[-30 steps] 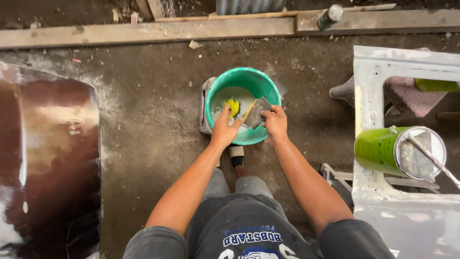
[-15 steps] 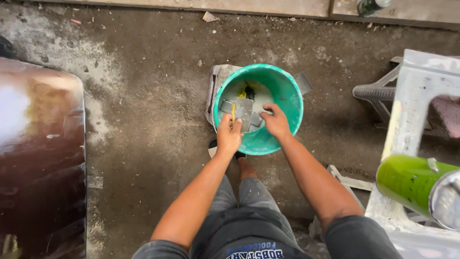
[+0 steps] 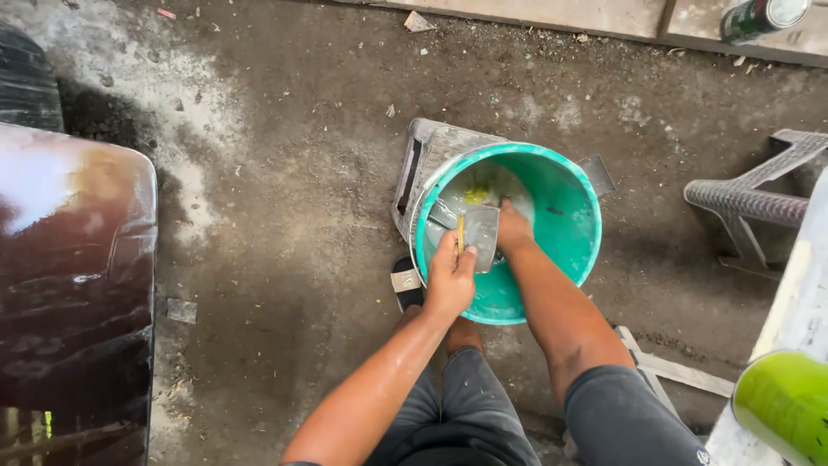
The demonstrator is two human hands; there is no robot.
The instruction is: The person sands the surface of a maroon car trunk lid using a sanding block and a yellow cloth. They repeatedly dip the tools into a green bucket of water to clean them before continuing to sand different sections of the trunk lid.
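A teal plastic bucket (image 3: 561, 216) stands on a small grey stool (image 3: 431, 151) on the concrete floor in front of me. Both my hands reach into it. My left hand (image 3: 450, 276) grips a thin yellow-handled tool (image 3: 461, 231) over the bucket's near rim. My right hand (image 3: 513, 229) is deeper inside and holds a flat grey metal piece (image 3: 481, 233) next to that tool. A yellow lump (image 3: 477, 196) and pale wet residue lie at the bucket's bottom.
A glossy dark brown panel (image 3: 73, 285) fills the left side. A grey plastic stool (image 3: 750, 203) lies at the right, with a white frame (image 3: 798, 302) and a green can (image 3: 785, 406) at the lower right. A dark can (image 3: 759, 17) rests on the far ledge.
The view has shifted, so the bucket sits more central. Both hands have sunk deeper into the bucket, still holding the yellow tool and the metal piece.
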